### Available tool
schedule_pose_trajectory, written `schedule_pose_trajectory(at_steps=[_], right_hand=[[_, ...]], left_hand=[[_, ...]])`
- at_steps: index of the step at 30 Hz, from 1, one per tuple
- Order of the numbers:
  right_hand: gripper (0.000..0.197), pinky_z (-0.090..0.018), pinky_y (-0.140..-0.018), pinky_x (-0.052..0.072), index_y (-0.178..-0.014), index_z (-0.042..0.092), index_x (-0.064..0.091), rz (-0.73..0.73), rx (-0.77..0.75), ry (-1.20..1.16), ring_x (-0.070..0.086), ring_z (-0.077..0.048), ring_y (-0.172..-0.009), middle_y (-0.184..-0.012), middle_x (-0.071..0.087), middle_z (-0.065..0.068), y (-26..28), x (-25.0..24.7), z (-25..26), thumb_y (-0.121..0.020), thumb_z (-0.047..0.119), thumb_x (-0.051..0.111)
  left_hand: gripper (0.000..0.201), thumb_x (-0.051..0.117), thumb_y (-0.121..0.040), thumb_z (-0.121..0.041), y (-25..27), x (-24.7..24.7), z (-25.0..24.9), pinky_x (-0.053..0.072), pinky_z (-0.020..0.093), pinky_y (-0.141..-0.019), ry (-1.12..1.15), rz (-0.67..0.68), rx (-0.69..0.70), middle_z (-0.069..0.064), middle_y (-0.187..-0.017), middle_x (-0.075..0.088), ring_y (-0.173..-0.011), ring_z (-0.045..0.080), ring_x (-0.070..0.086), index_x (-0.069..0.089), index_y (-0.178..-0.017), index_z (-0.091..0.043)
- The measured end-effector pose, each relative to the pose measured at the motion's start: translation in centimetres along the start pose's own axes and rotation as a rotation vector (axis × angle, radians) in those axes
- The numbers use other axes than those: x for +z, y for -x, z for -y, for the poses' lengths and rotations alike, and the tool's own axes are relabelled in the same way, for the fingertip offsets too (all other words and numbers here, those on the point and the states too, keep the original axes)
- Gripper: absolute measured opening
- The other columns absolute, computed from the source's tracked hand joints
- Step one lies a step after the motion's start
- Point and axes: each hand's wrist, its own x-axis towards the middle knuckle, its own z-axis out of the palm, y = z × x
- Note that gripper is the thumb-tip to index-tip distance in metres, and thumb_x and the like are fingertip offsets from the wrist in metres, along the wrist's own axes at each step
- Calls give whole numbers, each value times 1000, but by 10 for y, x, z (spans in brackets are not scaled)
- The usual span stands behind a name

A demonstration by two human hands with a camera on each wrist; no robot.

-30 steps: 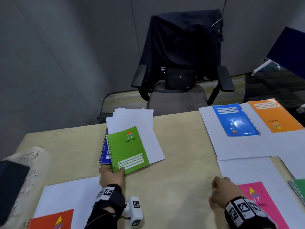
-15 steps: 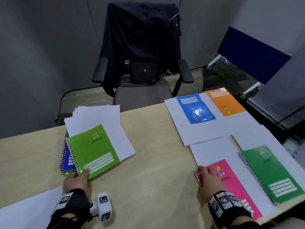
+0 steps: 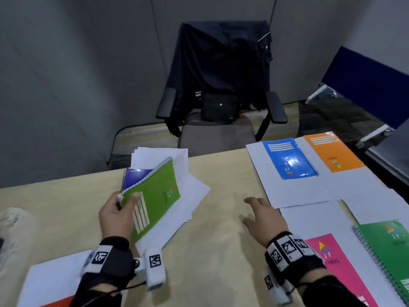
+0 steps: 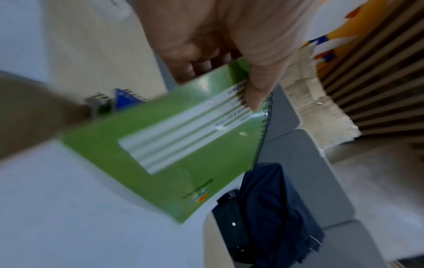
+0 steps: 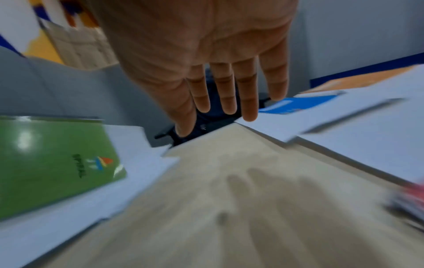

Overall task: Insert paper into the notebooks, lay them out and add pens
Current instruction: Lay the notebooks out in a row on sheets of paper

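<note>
While I watch from the head camera, the left hand grips the light green notebook by its near corner, thumb on the cover and fingers curled beneath, and holds it tilted up off the table at about nine o'clock from the table's middle. The cover is glossy lime green with a white spiral wire along its upper-left edge, a block of white ruled lines near my thumb, and a small multicoloured logo toward the far end. The left wrist view shows the same grip, blurred. Just behind the notebook, toward eleven o'clock, a dark blue notebook peeks out, and both sit over a loose fan of white paper sheets.

The right hand is spread wide, fingers straight, holding nothing, hovering over bare table near the centre; the right wrist view shows its shadow on the wood below.

At one to two o'clock, a bright blue notebook and an orange notebook lie flat on a white sheet. At four o'clock, a pink notebook and a dark green notebook lie on more white paper. At seven o'clock, an orange-red cover shows at the frame's edge on another sheet. Beyond the table stands an office chair draped in dark cloth.
</note>
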Motion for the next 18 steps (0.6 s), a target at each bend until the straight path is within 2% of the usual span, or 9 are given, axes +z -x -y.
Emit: schedule_pose_trajectory(at_steps=[1, 4, 6, 7, 9, 11, 12, 15, 18], right_hand=[[51, -31, -92, 46, -138, 27, 40, -33, -73, -7, 51, -20, -117, -136, 44, 3, -6, -4, 14, -90, 29, 57], [61, -35, -102, 40, -142, 26, 37, -141, -269, -14, 45, -23, -124, -143, 39, 1, -20, -12, 50, -86, 24, 61], [70, -43, -110, 32, -146, 27, 28, -151, -357, 61, 37, -24, -132, -151, 30, 0, -28, -15, 68, -85, 24, 62], [70, -47, -112, 27, -147, 29, 24, -130, -367, 103, 32, -23, -135, -153, 26, 3, -31, -16, 74, -87, 24, 60], [59, -47, -113, 24, -144, 29, 28, -81, -350, 156, 34, -21, -133, -148, 34, 6, -37, -17, 78, -91, 24, 54], [35, -38, -99, 37, -128, 24, 43, -62, -336, 174, 51, -24, -115, -127, 55, 2, -41, -20, 74, -94, 23, 48], [24, -34, -86, 41, -118, 20, 47, -51, -322, 149, 56, -27, -104, -114, 61, -1, -43, -21, 71, -94, 23, 46], [12, -32, -64, 37, -104, 14, 50, -19, -255, 60, 59, -32, -87, -95, 65, -8, -49, -25, 60, -94, 20, 46], [13, -29, -64, 40, -105, 13, 54, -18, -114, -101, 58, -30, -79, -84, 64, -9, -64, -26, 45, -92, 14, 51]], left_hand=[[18, 69, -85, -15, -2, 2, -5, 40, 17, -62, 6, 32, 35, 8, -79, 56, -74, 16, 48, 57, -80, -3], [24, 73, -82, -21, 4, 13, -30, 48, 25, -94, -35, 156, 58, 0, -105, 71, -101, 11, 63, 68, -99, -4], [9, 73, -82, -14, 9, 22, -45, 46, 5, -80, -82, 279, 57, -25, -82, 71, -87, -8, 62, 68, -86, -22], [16, 72, -82, -12, 11, 28, -51, 43, 1, -71, -108, 330, 71, -30, -71, 67, -77, -11, 60, 64, -79, -26], [8, 73, -81, -17, 11, 40, -55, 48, 14, -81, -139, 399, 106, -16, -83, 72, -82, -5, 62, 69, -88, -16], [35, 75, -80, -23, 8, 50, -57, 47, 33, -98, -160, 413, 114, 3, -111, 69, -105, 12, 62, 68, -109, -6], [38, 75, -80, -24, 7, 55, -59, 46, 34, -100, -157, 413, 109, 4, -114, 68, -108, 15, 61, 67, -112, -6], [15, 73, -82, -18, 4, 71, -59, 52, 21, -77, -124, 419, 109, 0, -89, 72, -86, 15, 64, 71, -94, -11], [24, 67, -87, -17, -2, 87, -54, 50, 18, -81, -106, 379, 127, -9, -101, 70, -97, 5, 63, 69, -109, -26]])
